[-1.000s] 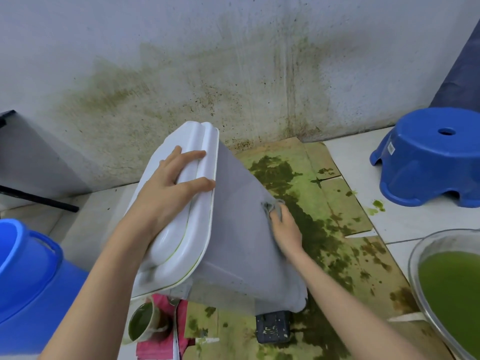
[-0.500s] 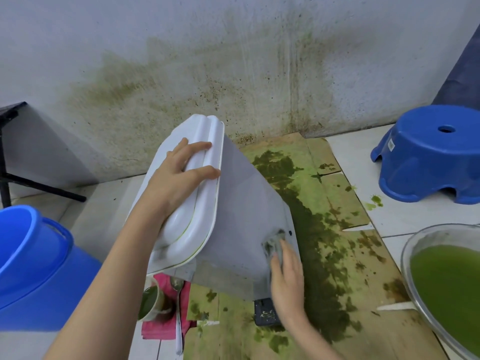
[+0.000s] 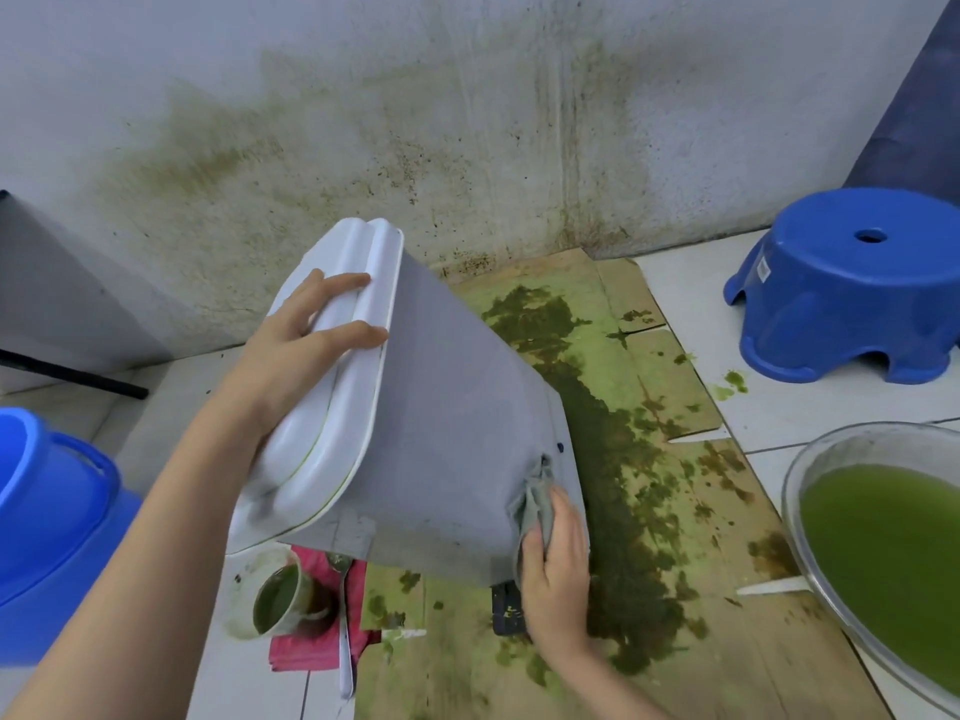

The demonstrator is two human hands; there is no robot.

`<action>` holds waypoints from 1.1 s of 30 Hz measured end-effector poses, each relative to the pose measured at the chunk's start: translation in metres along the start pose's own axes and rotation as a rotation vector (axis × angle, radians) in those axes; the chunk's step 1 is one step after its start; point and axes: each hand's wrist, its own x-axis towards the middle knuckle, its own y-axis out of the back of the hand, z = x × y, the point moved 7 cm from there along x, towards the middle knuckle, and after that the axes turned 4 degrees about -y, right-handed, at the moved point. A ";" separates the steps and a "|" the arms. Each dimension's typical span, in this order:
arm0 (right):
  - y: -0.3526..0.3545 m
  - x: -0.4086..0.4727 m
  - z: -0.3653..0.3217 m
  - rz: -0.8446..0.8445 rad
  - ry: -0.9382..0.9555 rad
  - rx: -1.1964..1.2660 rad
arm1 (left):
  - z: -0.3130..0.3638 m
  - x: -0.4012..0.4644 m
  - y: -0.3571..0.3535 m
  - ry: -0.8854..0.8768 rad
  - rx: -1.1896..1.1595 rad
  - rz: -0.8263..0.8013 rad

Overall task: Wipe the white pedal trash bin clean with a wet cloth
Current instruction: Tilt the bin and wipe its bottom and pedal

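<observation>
Right hand (image 3: 556,558) at the low near corner of the bin (image 3: 457,433), fingers curled around a grey cloth (image 3: 535,498) and pressing it on the bin's grey side wall. Bin is tilted, lid end up and toward the left, base down on the stained cardboard (image 3: 649,459) on the floor; black pedal (image 3: 506,608) sticks out under the bin, just left of the right hand. Left hand (image 3: 306,345) lies on the bin's white lid (image 3: 332,407), fingers straight and spread, thumb along the lid edge, holding the bin steady. Below the bin's near left edge: a cup (image 3: 283,597) of green liquid on a pink rag (image 3: 322,631), a spoon (image 3: 344,636) beside the cup. Blue bucket (image 3: 47,522) well left of the bin. Glass bowl (image 3: 883,543) of green liquid to the bin's right, on the floor tiles. Blue stool (image 3: 852,288) farther right and behind the bin. Stained wall (image 3: 467,122) behind the bin, green splatter across it.
</observation>
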 end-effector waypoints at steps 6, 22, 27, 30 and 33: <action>0.000 0.086 0.051 -0.215 -0.319 0.074 | 0.006 0.001 -0.005 0.000 0.004 -0.009; 0.009 0.023 0.032 -0.140 -0.255 0.066 | 0.008 0.000 -0.005 -0.014 -0.018 -0.003; 0.003 0.098 0.027 -0.194 -0.301 0.062 | 0.008 0.000 -0.006 -0.010 -0.020 -0.001; 0.011 0.090 0.036 -0.183 -0.304 0.093 | 0.011 0.001 -0.011 -0.016 -0.025 -0.010; 0.019 0.048 0.046 -0.131 -0.317 0.129 | 0.012 0.001 -0.010 -0.019 -0.020 -0.007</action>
